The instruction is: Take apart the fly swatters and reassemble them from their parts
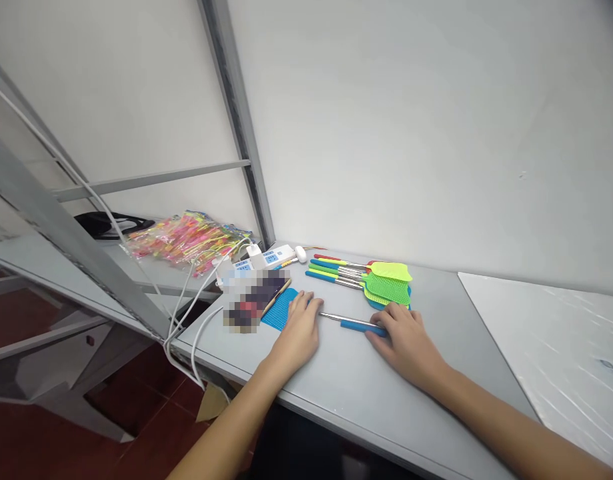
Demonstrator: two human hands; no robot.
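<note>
A blue fly swatter point(277, 312) lies low over the table, its mesh head to the left and its thin metal rod running right to a blue handle. My left hand point(302, 324) is closed around the neck where the head meets the rod, covering part of the mesh. At the other end, my right hand point(402, 338) wraps its fingers round the blue handle, whose left part shows bare. Just beyond both hands, a pile of fly swatters point(386, 288) with yellow, green and blue heads rests on the table, handles pointing left.
White power strips point(279, 257) with plugs and cables sit at the back left, near a white earbud case point(300, 254). Plastic-wrapped colourful items point(196, 240) lie beyond the metal frame post point(236, 120). A white wrapped board point(551, 333) covers the table's right side.
</note>
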